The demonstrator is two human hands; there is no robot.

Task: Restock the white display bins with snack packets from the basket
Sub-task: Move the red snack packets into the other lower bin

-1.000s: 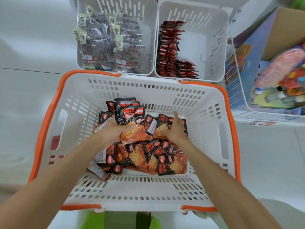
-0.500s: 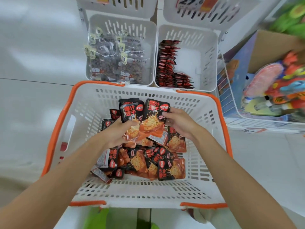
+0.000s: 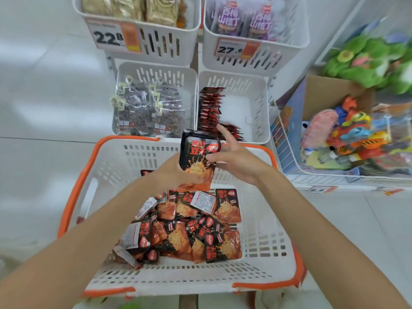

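Note:
A white basket with orange rim [image 3: 73, 197] holds several black-and-orange snack packets [image 3: 185, 233]. Above its far side, my left hand [image 3: 176, 172] grips a stack of the same packets [image 3: 197, 157] from below and the left. My right hand [image 3: 231, 157] holds the stack's right edge, thumb on its front and index finger stretched upward. Behind the stack stands a white display bin [image 3: 256, 108] with a row of matching packets [image 3: 209, 108] along its left side; the right part of the bin is bare.
Left of that bin, another white bin [image 3: 189, 76] holds clear bags of dark snacks [image 3: 147, 112]. Two upper bins carry price tags 22.8 [image 3: 109, 37] and 27.6 [image 3: 229, 49]. A wire rack with toys [image 3: 347, 139] stands at the right. Pale floor lies to the left.
Both hands have lifted the stack of packets out of the basket pile and carried it up toward the far rim, near the display bin. The view has tilted upward, showing the upper bins.

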